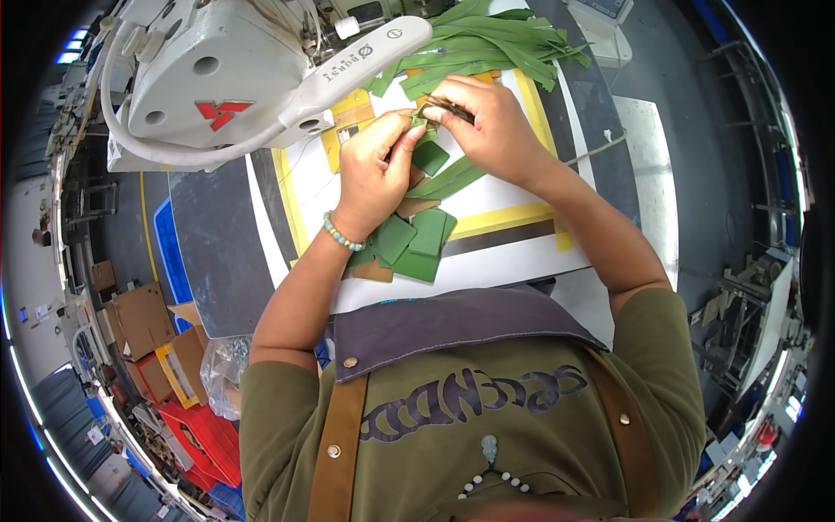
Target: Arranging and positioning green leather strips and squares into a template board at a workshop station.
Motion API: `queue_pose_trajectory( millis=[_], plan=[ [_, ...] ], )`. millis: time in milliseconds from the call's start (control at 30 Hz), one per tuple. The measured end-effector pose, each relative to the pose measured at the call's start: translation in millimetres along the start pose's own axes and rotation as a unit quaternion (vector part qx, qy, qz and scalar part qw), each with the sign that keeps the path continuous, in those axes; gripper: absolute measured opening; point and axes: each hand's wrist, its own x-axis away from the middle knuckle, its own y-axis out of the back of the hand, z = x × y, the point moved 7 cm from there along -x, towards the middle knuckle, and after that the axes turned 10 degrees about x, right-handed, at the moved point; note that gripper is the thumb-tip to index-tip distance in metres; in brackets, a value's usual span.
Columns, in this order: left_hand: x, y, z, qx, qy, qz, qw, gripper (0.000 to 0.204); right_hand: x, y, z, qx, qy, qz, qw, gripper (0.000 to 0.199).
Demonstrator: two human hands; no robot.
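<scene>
My left hand (pixel 376 161) and right hand (pixel 481 117) met over the white desk with yellow tape borders (pixel 487 204), just below the arm of the grey-white sewing machine (pixel 226 74). Both were closed, pinching between their fingertips the near end of a narrow green leather strip (pixel 424 120). The strip's long axis ran from between my hands down and away toward my right, under the right palm. Neither hand was nearer; the piece sat between them. Flat green leather squares (pixel 413 239) lay just beside my left wrist, and a heap of long green strips (pixel 483 39) lay beyond my right hand.
</scene>
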Motion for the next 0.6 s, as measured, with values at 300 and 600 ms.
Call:
queue_pose_trajectory(
  millis=[300, 600],
  plan=[
    [4.0, 2.2, 6.9, 0.006, 0.061, -0.02, 0.998, 0.008, 2.9, -3.7, -7.4, -0.091, -0.112, 0.105, 0.984, 0.024],
    [0.1, -0.2, 6.2, 0.008, -0.02, -0.031, 0.999, 0.007, 16.8, -20.9, -6.5, -0.137, -0.139, 0.207, 0.959, 0.037]
  ],
)
